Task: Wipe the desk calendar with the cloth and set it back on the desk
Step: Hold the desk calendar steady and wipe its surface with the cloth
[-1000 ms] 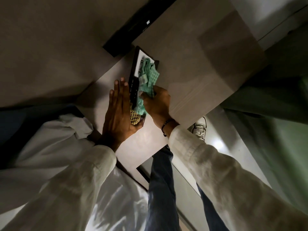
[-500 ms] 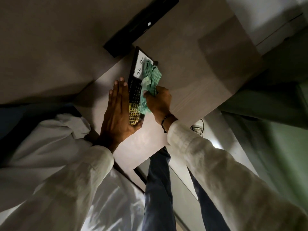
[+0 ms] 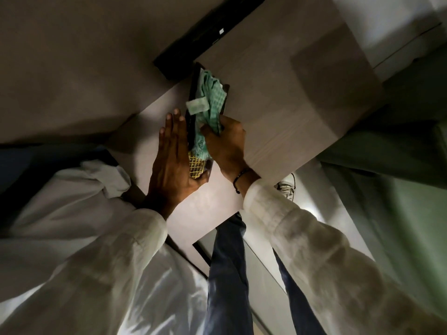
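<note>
The black-framed desk calendar (image 3: 196,165) stands on the pale wood desk (image 3: 278,112), its yellow grid showing at the near end. My left hand (image 3: 173,160) lies flat against its left side with the thumb hooked under the near edge, holding it steady. My right hand (image 3: 223,141) grips a green checked cloth (image 3: 210,102) and presses it on the calendar's face. The cloth covers most of the face, so the white upper part is hidden.
A long black bar (image 3: 205,32) lies on the desk just behind the calendar. The desk's front edge runs close below my hands. Below it I see my jeans (image 3: 227,274) and a white shoe (image 3: 287,186) on the floor. A green surface (image 3: 399,213) stands at the right.
My right hand has pushed the cloth up along the calendar's face, now covering the white part with writing that showed half a second ago. My left hand stays in place.
</note>
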### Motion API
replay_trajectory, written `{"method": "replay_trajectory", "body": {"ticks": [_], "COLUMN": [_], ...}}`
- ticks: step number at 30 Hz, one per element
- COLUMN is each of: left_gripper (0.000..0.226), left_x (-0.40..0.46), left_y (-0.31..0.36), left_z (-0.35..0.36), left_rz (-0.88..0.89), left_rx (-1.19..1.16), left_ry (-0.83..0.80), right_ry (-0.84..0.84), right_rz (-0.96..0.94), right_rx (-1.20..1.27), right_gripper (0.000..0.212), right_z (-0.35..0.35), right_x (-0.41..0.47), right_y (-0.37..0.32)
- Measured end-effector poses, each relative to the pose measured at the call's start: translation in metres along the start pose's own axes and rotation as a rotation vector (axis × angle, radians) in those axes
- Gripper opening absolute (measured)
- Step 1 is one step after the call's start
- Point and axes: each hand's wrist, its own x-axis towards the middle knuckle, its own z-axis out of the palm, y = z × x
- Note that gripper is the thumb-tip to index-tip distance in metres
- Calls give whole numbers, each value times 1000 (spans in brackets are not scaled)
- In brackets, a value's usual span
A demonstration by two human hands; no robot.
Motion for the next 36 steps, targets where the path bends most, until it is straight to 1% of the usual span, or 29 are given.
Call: {"method": "replay_trajectory", "body": {"ticks": [3, 4, 7, 9, 12, 14, 16, 19, 20, 21, 22, 23, 24, 25, 27, 30, 31, 32, 33, 35, 36], "left_gripper": [113, 113, 114, 114, 118, 121, 122, 118, 117, 116, 116, 117, 118, 120, 123, 121, 121, 121, 120, 118, 117], "left_x": [-1, -1, -3, -3, -2, -3, -3, -3, -4, -4, -5, -5, -6, -6, -6, -6, -6, -7, -7, -7, -7], "left_y": [0, 0, -2, -4, -6, -6, -7, -6, -4, -2, 0, 2, 3, 4, 4, 6, 7, 7, 8, 11, 14], "left_z": [2, 3, 8, 11, 11, 10, 10, 9, 8, 8, 7, 6, 5, 4, 2, 2, 1, 1, 0, -3, -4], "left_rz": [-14, -19, -27, -6, -7, -25, -52, -78, -88, -99, -107, -113, -118, -126, -137, -150, -154, -159, -167, -170, -170], "left_rx": [-12, -14, -13, 0, -9, -23, -32, -30, -27, -25, -25, -27, -31, -34, -37, -40, -36, -28, -15, 15, 31], "left_ry": [-10, -6, 8, 20, -2, -9, -17, -28, -32, -36, -41, -45, -53, -64, -89, -86, -87, -88, -83, -70, -69], "right_ry": [55, 51, -12, -26, 56, 65, -31, -263, -285, -273, -234, -176, -112, -49, 55, 212, 206, 145, 22, -281, -365], "right_rz": [137, 142, 29, 17, 137, 196, 235, 322, 331, 331, 319, 276, 190, 68, -186, -374, -418, -425, -388, -246, -202], "right_rx": [-19, -39, -72, -69, -89, -78, 13, 270, 289, 272, 219, 116, -20, -155, -349, -569, -643, -736, -853, -1094, -1171], "right_gripper": [12, 12, 10, 11, 13, 12, 13, 22, 24, 24, 24, 22, 21, 19, 18, 29, 34, 39, 45, 61, 67], "right_z": [-5, -6, -4, -4, -2, -1, -2, -18, -26, -36, -47, -60, -75, -91, -121, -157, -165, -169, -171, -167, -164], "right_x": [12, 14, 7, 3, 9, 10, 8, 6, 8, 11, 14, 19, 25, 32, 47, 76, 86, 95, 102, 107, 108], "right_y": [8, 9, 5, 6, 9, 5, -3, -12, -15, -17, -19, -21, -22, -24, -28, -26, -22, -16, -10, 3, 9]}}
